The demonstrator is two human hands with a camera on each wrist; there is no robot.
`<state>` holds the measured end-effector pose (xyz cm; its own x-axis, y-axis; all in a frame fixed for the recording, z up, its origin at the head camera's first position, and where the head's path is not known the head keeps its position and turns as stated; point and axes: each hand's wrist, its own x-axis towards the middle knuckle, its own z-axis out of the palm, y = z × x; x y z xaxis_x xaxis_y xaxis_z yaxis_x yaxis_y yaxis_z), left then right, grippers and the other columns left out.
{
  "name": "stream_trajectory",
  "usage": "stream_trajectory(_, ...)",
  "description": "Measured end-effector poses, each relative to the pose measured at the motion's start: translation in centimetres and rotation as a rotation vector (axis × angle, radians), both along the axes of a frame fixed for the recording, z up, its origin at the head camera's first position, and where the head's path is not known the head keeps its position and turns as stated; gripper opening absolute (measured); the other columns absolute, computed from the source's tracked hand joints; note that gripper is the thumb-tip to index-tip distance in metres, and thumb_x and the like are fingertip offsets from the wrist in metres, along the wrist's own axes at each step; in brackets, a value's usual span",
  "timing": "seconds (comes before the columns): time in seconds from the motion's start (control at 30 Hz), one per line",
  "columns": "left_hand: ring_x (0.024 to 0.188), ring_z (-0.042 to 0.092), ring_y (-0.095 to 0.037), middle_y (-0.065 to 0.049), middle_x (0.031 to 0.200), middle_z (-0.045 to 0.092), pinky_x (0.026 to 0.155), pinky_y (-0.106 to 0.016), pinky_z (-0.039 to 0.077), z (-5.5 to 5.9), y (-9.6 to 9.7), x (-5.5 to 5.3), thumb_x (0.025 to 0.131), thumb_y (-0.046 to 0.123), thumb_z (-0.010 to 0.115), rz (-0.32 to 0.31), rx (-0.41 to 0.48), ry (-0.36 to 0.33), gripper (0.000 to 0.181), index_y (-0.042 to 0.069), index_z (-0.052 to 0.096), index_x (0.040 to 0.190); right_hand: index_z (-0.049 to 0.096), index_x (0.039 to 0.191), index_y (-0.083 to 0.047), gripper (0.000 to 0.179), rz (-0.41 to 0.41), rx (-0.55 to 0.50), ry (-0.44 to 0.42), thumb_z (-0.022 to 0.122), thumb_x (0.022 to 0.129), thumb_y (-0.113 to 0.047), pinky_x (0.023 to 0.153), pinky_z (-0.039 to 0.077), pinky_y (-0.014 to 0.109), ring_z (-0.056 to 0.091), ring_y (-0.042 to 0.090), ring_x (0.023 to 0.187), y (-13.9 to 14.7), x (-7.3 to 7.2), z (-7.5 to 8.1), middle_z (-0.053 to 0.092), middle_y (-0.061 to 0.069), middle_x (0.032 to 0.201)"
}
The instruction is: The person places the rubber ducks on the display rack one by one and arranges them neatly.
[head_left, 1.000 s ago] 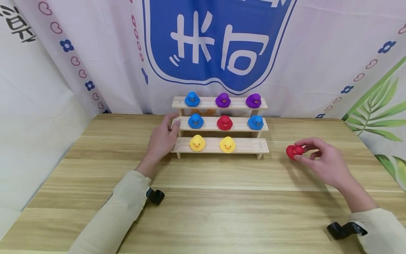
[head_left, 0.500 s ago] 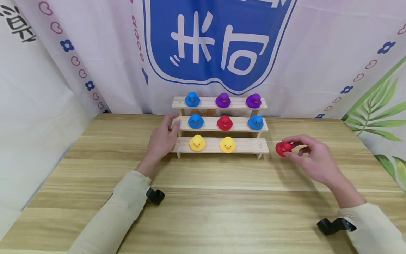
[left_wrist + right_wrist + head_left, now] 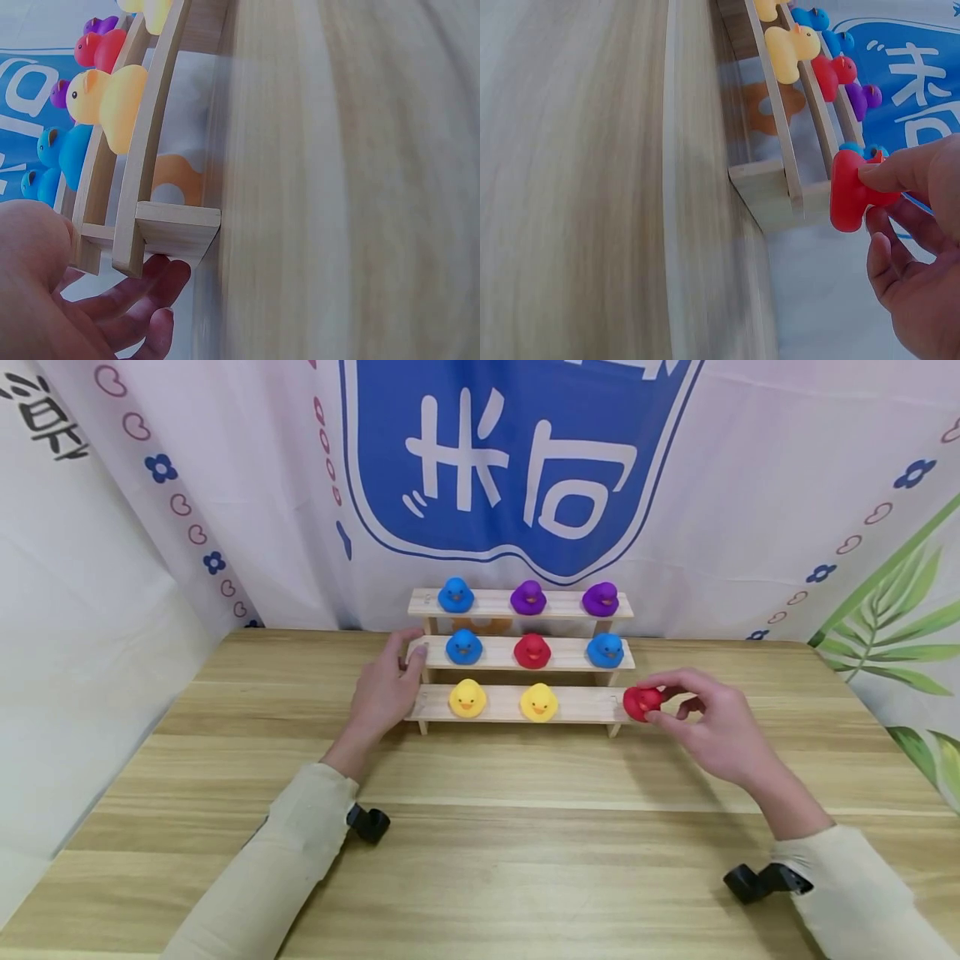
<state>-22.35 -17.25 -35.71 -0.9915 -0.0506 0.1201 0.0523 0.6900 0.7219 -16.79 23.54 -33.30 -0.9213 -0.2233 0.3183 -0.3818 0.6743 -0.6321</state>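
Note:
A three-tier wooden display stand point(image 3: 577, 703) holds several rubber ducks. My right hand point(image 3: 708, 718) pinches a red rubber duck point(image 3: 642, 703) between thumb and fingers at the right end of the lowest tier. In the right wrist view that red duck point(image 3: 847, 191) is just past the board's end, seemingly above it; contact cannot be told. Two yellow ducks point(image 3: 467, 698) sit on the same tier, left and middle. At the stand's left end my left hand point(image 3: 382, 685) grips the side, thumb by the middle tier; in the left wrist view its curled fingers point(image 3: 150, 292) lie beside the lowest board.
The middle tier bears a blue duck point(image 3: 463, 647), a red duck point(image 3: 532, 651) and another blue one. On top sit a blue duck point(image 3: 456, 596) and two purple ducks point(image 3: 528, 598). A printed cloth point(image 3: 262, 485) hangs directly behind the stand on the wood-grain table point(image 3: 487, 852).
My right hand has carried the red duck leftward and slightly up, from the table's right side to the lowest tier's right end. The left hand has stayed at the stand's left end.

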Motion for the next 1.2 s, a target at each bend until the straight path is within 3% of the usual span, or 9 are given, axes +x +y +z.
stream_trajectory(0.2, 0.064, 0.049, -0.023, -0.009, 0.087, 0.056, 0.057, -0.033, 0.039, 0.0, 0.0, 0.0, 0.114, 0.046, 0.038, -0.001, 0.002, -0.003, 0.051, 0.022, 0.044, 0.159, 0.075, 0.123, -0.011, 0.032, 0.048, 0.021, 0.014, 0.081, 0.093, -0.004, 0.076, 0.051, 0.014, 0.058, 0.002, 0.097, -1.1, -0.5, -0.2, 0.076, 0.009, 0.119)
stream_trajectory(0.47, 0.066, 0.05, -0.024, -0.01, 0.089, 0.057, 0.059, -0.033, 0.039, 0.2, 0.1, 0.1, 0.114, 0.046, 0.038, 0.004, -0.002, -0.008, 0.051, 0.022, 0.044, 0.159, 0.077, 0.122, -0.014, 0.034, 0.099, 0.043, 0.023, 0.08, 0.092, 0.001, 0.075, 0.051, 0.022, 0.063, 0.023, 0.102, -2.0, -1.0, -0.7, 0.076, 0.009, 0.122)
stream_trajectory(0.77, 0.066, 0.051, -0.024, -0.01, 0.09, 0.058, 0.059, -0.033, 0.04, 0.3, -0.1, 0.2, 0.114, 0.046, 0.038, 0.01, 0.0, -0.017, 0.051, 0.023, 0.044, 0.159, 0.077, 0.124, -0.017, 0.039, 0.102, 0.043, -0.024, 0.079, 0.09, 0.004, 0.078, 0.052, 0.026, 0.064, 0.03, 0.116, -2.4, -1.3, -0.7, 0.073, 0.012, 0.135)
stream_trajectory(1.0, 0.071, 0.054, -0.025, -0.011, 0.092, 0.061, 0.062, -0.034, 0.042, 0.3, -0.6, 0.4, 0.114, 0.047, 0.038, 0.015, 0.002, -0.021, 0.051, 0.024, 0.044, 0.159, 0.077, 0.125, -0.018, 0.039, 0.085, 0.035, -0.061, 0.087, 0.088, -0.01, 0.08, 0.052, 0.024, 0.06, 0.025, 0.114, -3.0, -1.7, -1.2, 0.072, 0.01, 0.135)
stream_trajectory(1.2, 0.072, 0.056, -0.025, -0.012, 0.095, 0.063, 0.063, -0.035, 0.044, 0.2, -0.7, 0.5, 0.114, 0.048, 0.037, 0.008, 0.006, -0.023, 0.052, 0.024, 0.044, 0.159, 0.077, 0.124, -0.017, 0.037, 0.091, 0.039, -0.043, 0.084, 0.09, -0.004, 0.079, 0.052, 0.029, 0.059, 0.023, 0.111, -3.0, -1.6, -1.4, 0.074, 0.008, 0.131)
